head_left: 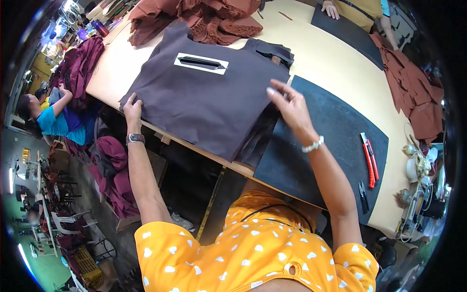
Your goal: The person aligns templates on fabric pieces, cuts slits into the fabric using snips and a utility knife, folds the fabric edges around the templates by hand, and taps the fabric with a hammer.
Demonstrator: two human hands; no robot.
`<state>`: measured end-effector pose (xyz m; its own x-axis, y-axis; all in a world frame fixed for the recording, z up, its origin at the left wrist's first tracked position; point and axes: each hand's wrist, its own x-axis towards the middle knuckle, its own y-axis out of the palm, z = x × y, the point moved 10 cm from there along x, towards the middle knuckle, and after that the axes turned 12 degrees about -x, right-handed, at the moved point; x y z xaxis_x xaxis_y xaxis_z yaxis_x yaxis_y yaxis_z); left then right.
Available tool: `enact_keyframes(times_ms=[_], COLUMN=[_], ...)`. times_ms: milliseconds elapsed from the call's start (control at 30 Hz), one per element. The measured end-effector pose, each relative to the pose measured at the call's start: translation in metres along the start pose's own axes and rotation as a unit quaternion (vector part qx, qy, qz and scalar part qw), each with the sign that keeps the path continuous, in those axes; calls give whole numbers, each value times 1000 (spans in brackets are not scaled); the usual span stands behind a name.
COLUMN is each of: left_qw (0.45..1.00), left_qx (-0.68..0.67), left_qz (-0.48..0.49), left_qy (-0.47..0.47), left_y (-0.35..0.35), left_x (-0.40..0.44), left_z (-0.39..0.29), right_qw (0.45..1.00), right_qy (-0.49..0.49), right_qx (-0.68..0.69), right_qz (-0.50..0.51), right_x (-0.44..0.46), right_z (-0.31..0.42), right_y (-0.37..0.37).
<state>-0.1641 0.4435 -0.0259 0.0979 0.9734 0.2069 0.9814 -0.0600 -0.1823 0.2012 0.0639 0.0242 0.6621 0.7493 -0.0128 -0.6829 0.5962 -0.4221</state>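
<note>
A stack of dark grey-brown cut fabric (pixel 194 107) lies on the pale table, its near edge along the table's front edge. On its upper part rests a white rectangular card (pixel 182 59) with a black pen-like tool (pixel 200 62) across it. My left hand (pixel 132 108) is at the fabric's left corner, fingers at its edge; whether they pinch it cannot be made out. My right hand (pixel 290 104) is raised near the fabric's right edge, above the dark mat, thumb and fingers apart, holding nothing.
A dark cutting mat (pixel 321 141) carries red-handled cutters (pixel 368 160) and small black snips (pixel 363 197). Rust-brown fabric (pixel 199 19) is heaped at the back; more (pixel 413 92) hangs at right. Another person's hand (pixel 331 9) rests on a second mat (pixel 348 34). A person (pixel 58 119) sits left.
</note>
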Motion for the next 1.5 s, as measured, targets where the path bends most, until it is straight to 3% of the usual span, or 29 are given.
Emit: enact_keyframes(times_ms=[67,200,333,367,433,567,667,800,833,967,1067,1167,1300,1367,1500], left_qw=[1000,999,995,969,849,854,850,837,832,843,841,821,794,803,823], left_qx=[30,28,103,239,489,441,353,327,339,339,344,390,353,337,317], left_qz=[5,-4,1,-21,-63,-11,92,181,197,193,189,158,185,214,241], left_qy=[-8,18,-15,54,191,276,381,399,392,370,372,386,460,443,406], left_y=[0,-4,-5,-4,14,98,189,262,272,274,274,275,295,301,302], left_x=[1,6,-12,-15,-29,-78,-122,-154,-156,-144,-144,-152,-172,-171,-173], left_z=[0,11,-7,-21,-56,-134,-159,-153,-146,-125,-128,-140,-151,-134,-133], right_qw=[998,1000,954,949,939,926,894,863,863,917,911,938,929,901,911], right_qy=[-18,14,-177,-181,-189,-188,-289,-393,-384,-197,-189,-122,-25,-1,23], right_qx=[26,-9,-234,-250,-282,-317,-313,-293,-306,-328,-353,-315,-366,-432,-402], right_qz=[-55,-16,-61,-58,-53,-84,-142,-124,-119,-113,-99,-83,-48,-46,-86], right_x=[24,51,42,43,45,50,46,19,22,66,78,76,86,92,93], right_z=[1,-10,32,31,30,31,54,93,87,16,-6,0,-5,-7,-1], right_y=[-11,-9,-11,-10,-5,-2,-2,0,-1,-18,-16,-22,-11,-2,-10])
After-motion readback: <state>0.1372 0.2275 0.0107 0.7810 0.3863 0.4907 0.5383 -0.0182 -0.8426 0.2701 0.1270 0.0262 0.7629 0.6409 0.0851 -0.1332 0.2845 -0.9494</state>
